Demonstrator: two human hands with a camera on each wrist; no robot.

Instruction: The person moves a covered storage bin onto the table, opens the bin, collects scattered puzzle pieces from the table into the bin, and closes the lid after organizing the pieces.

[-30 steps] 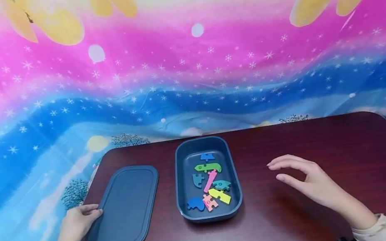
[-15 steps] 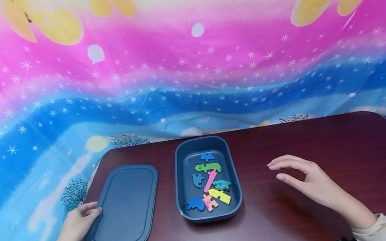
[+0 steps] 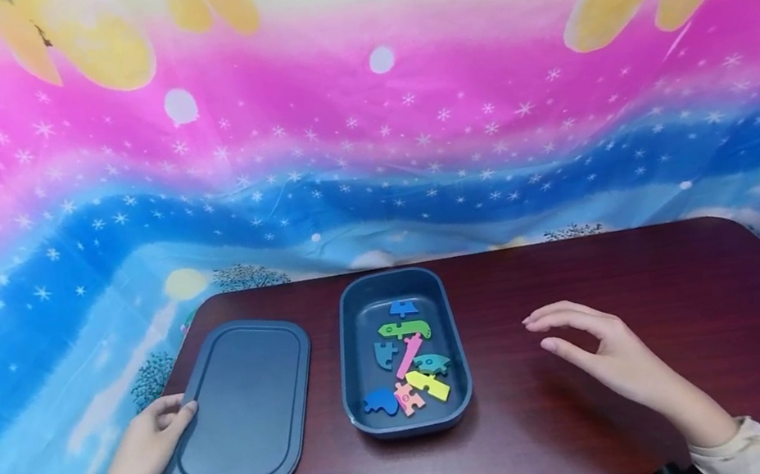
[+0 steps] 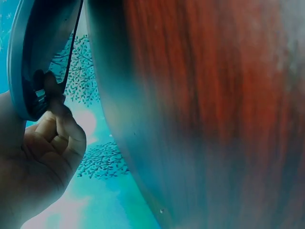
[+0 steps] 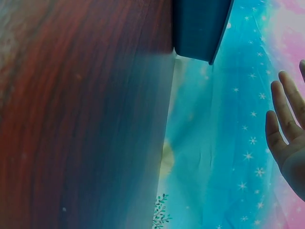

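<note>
At the left of the head view, my left hand (image 3: 151, 443) pinches the left edge of a dark grey-blue lid (image 3: 243, 408), thumb on top. In the left wrist view, curled fingers (image 4: 66, 133) reach under the lid (image 4: 18, 67), which is off the table. A matching deep box (image 3: 414, 430) stands uncovered to its right. Inside lie several foam puzzle pieces, among them a green piece (image 3: 405, 330), a pink strip (image 3: 410, 356) and a yellow arrow-like piece (image 3: 428, 386). My right hand (image 3: 603, 351), holding nothing, hovers right of the box with fingers relaxed.
The dark red-brown wooden table (image 3: 656, 284) has rounded far corners. Behind it hangs a colourful printed cloth (image 3: 365, 140) with snowflakes, reaching down past the table's left edge.
My left hand has raised the lid slightly and tilted it, its far edge shifting up in the view. My right hand stays nearly where it was; the box and pieces appear unmoved.
</note>
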